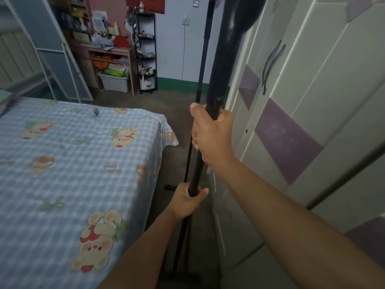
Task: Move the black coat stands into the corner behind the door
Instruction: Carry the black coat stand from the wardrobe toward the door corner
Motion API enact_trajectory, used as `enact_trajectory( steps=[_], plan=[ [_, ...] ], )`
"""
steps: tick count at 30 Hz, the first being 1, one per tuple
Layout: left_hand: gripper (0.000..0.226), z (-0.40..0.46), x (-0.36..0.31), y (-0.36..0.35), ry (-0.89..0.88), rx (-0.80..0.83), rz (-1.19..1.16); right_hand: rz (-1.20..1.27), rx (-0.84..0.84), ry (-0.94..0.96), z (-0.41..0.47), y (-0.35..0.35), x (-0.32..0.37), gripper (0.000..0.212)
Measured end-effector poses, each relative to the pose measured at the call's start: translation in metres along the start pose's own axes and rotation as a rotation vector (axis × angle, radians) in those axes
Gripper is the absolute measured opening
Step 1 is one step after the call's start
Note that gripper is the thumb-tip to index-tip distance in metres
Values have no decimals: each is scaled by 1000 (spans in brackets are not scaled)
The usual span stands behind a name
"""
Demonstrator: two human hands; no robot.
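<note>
Both fists wrap the black coat stand pole: right hand above left hand; its top is cut off, base hidden

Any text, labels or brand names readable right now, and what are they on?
Nothing reads clearly.
Bedsheet: small red lettering between the cartoon bunnies, upside down and blurred, unreadable.
Green package under the desk: print too small.
Papers on the desk: too small.
Black coat stand: no markings visible.

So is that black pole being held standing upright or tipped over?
Roughly upright, leaning slightly: the black pole rises past both gripping hands, right hand above left hand.
</note>
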State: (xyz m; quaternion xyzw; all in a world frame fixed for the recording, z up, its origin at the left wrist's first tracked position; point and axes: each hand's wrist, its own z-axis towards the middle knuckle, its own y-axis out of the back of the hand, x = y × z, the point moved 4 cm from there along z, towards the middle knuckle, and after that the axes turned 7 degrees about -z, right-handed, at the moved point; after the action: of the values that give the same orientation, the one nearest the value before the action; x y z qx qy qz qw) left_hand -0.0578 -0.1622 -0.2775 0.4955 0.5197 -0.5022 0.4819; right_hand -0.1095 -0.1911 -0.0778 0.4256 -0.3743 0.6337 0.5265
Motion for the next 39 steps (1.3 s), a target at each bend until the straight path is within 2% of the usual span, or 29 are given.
enact_trajectory(
  steps=[6,19,27,39],
  plan=[
    [31,49,1,16,14,37,-3,-58,-32,-7,42,-7,-13,39],
    [30,151,3,55,33,97,28,-70,-81,-31,133,-27,-47,30],
    [34,224,3,70,-13,88,18,-38,-71,-28,203,-31,-78,42],
    [32,345,-9,85,-29,48,25,8,-34,-45,322,-26,-128,45]
  ],
)
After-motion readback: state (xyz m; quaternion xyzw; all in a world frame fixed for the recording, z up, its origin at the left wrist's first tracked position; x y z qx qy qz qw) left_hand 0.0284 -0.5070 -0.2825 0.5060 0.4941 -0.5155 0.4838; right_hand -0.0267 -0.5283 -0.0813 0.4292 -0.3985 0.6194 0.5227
